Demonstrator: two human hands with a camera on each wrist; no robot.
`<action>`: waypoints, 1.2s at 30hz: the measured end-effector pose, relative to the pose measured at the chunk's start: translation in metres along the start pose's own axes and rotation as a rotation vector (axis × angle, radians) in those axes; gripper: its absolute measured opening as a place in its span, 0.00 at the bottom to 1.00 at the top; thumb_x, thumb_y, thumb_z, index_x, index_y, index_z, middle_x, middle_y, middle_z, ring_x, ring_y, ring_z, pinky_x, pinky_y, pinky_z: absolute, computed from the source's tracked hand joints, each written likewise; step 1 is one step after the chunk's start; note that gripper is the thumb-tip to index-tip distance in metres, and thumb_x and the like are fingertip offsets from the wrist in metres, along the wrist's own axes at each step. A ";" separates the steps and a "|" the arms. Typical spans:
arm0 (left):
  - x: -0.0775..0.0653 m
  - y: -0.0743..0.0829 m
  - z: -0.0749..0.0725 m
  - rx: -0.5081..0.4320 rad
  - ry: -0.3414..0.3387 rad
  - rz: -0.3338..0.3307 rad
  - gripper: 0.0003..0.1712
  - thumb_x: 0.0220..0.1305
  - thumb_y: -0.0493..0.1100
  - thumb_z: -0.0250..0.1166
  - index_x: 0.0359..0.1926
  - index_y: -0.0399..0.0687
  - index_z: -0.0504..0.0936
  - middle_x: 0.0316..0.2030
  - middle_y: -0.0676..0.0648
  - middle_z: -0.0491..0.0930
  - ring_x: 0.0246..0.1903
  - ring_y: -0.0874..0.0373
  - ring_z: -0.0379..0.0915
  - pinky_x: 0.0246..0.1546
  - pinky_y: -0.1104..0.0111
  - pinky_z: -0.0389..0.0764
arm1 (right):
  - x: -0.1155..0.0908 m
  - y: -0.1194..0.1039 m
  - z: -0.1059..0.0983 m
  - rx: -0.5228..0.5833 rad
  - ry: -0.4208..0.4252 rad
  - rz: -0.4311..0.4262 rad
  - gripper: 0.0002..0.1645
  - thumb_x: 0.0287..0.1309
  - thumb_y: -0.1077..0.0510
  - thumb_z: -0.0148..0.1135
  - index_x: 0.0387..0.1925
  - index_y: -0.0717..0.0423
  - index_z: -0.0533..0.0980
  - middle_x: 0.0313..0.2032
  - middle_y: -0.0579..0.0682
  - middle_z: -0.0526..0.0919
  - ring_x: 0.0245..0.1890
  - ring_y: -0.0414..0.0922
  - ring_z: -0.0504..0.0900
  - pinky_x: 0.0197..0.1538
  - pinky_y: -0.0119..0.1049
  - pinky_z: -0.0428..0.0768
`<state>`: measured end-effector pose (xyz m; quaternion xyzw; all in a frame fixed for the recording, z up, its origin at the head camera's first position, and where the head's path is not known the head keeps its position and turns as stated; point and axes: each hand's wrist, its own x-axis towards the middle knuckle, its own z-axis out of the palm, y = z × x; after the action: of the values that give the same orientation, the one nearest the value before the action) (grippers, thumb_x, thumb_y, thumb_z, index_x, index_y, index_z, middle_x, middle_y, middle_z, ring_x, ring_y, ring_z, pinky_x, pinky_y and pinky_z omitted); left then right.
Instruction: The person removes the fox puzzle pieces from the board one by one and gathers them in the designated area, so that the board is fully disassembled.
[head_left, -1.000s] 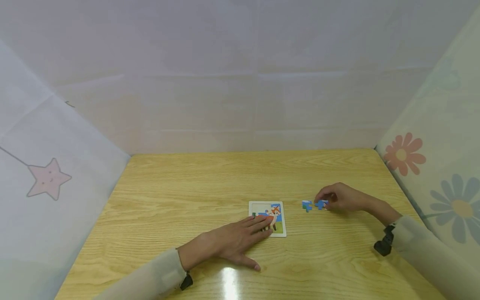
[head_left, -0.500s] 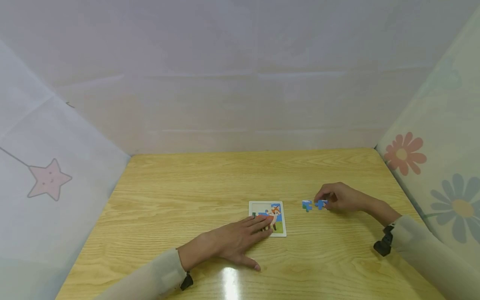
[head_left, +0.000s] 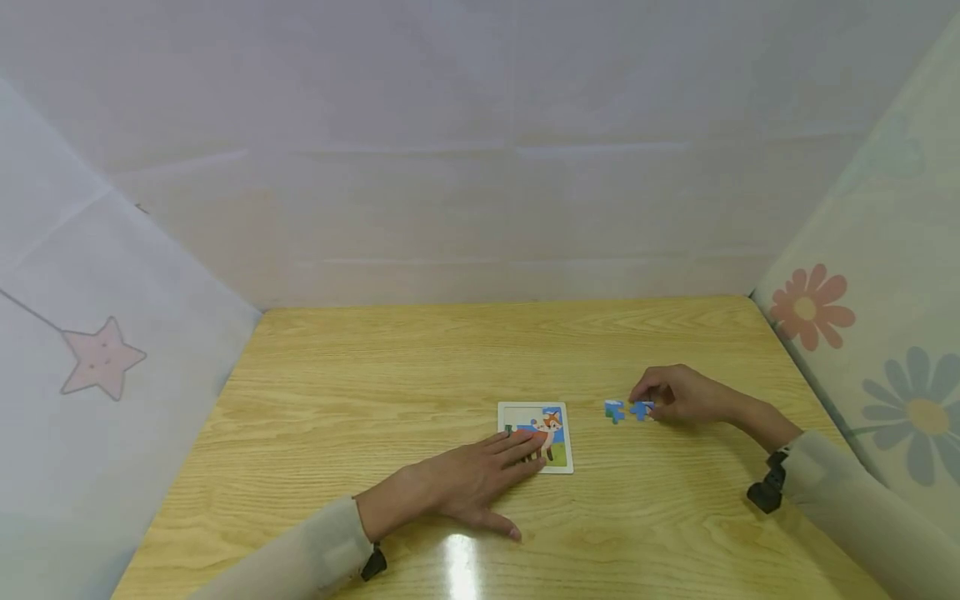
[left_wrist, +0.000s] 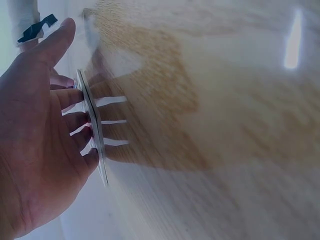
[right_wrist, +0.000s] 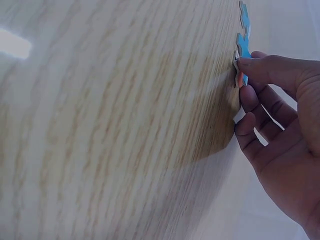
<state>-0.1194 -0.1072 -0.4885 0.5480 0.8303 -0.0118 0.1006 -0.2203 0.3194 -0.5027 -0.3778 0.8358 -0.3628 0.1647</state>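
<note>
A square jigsaw board (head_left: 521,414) with a pale frame and a partly filled fox picture lies at the middle of the table in the head view. My left hand (head_left: 480,475) rests across its lower left part, fingers straight and covering some of the picture. In the left wrist view the fingertips meet the board's edge (left_wrist: 93,117). To the right, my right hand (head_left: 686,394) pinches a blue puzzle piece (head_left: 641,409) low over the table, thumb (right_wrist: 270,69) against it in the right wrist view. Just left of it lies another blue-and-green puzzle piece (head_left: 613,411).
The wooden table (head_left: 360,367) meets a white cloth wall (head_left: 420,208) behind. Cloth sides with a pink star (head_left: 103,358) and flowers (head_left: 813,307) stand left and right. A bright light reflection (head_left: 461,558) shows near the front.
The puzzle piece at my right fingertips shifts very slightly, with a little less of its right end showing. My left hand stays still on the board.
</note>
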 end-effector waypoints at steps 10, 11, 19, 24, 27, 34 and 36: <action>0.000 0.000 0.000 0.030 -0.001 -0.005 0.54 0.75 0.76 0.50 0.85 0.47 0.52 0.85 0.41 0.41 0.84 0.46 0.40 0.82 0.54 0.54 | 0.006 -0.003 -0.003 -0.041 0.031 -0.009 0.18 0.61 0.68 0.75 0.52 0.56 0.84 0.47 0.50 0.87 0.43 0.48 0.86 0.42 0.39 0.85; 0.000 0.000 0.000 0.033 -0.001 -0.007 0.54 0.75 0.76 0.50 0.85 0.47 0.53 0.85 0.41 0.41 0.84 0.46 0.41 0.82 0.55 0.53 | 0.008 -0.005 -0.003 -0.040 0.033 -0.010 0.18 0.61 0.67 0.75 0.52 0.56 0.84 0.47 0.50 0.87 0.43 0.48 0.85 0.42 0.39 0.85; 0.000 -0.002 -0.001 0.051 0.013 -0.011 0.52 0.75 0.76 0.50 0.85 0.49 0.55 0.85 0.43 0.44 0.84 0.48 0.43 0.82 0.57 0.54 | 0.031 -0.022 0.005 -0.004 0.008 -0.033 0.16 0.63 0.66 0.75 0.52 0.58 0.85 0.44 0.51 0.88 0.39 0.50 0.84 0.37 0.34 0.82; 0.000 -0.003 -0.001 0.044 0.018 -0.014 0.50 0.76 0.76 0.49 0.84 0.50 0.56 0.85 0.44 0.45 0.84 0.49 0.43 0.82 0.58 0.54 | 0.047 -0.028 0.012 -0.007 -0.002 -0.045 0.15 0.64 0.68 0.72 0.52 0.57 0.85 0.43 0.51 0.88 0.40 0.49 0.84 0.37 0.35 0.82; 0.000 -0.004 0.000 0.039 0.018 -0.018 0.50 0.76 0.75 0.49 0.84 0.51 0.57 0.85 0.44 0.46 0.84 0.50 0.43 0.82 0.58 0.54 | 0.056 -0.031 0.015 -0.009 -0.005 -0.052 0.16 0.64 0.69 0.72 0.52 0.57 0.85 0.42 0.51 0.88 0.39 0.48 0.83 0.37 0.35 0.81; 0.001 -0.005 0.001 0.032 0.037 -0.010 0.49 0.77 0.75 0.49 0.84 0.50 0.58 0.85 0.44 0.47 0.83 0.49 0.45 0.81 0.57 0.56 | 0.072 -0.040 0.024 0.006 -0.020 -0.072 0.16 0.63 0.68 0.73 0.52 0.58 0.85 0.41 0.52 0.87 0.39 0.49 0.83 0.37 0.36 0.81; 0.001 -0.006 0.000 0.022 0.046 -0.009 0.49 0.76 0.75 0.49 0.84 0.50 0.58 0.85 0.44 0.47 0.83 0.48 0.46 0.81 0.56 0.56 | 0.077 -0.042 0.026 0.002 -0.031 -0.074 0.17 0.64 0.69 0.73 0.53 0.58 0.85 0.42 0.51 0.87 0.39 0.49 0.84 0.38 0.36 0.81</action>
<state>-0.1251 -0.1087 -0.4894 0.5456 0.8346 -0.0087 0.0754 -0.2353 0.2298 -0.4904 -0.4137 0.8182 -0.3638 0.1645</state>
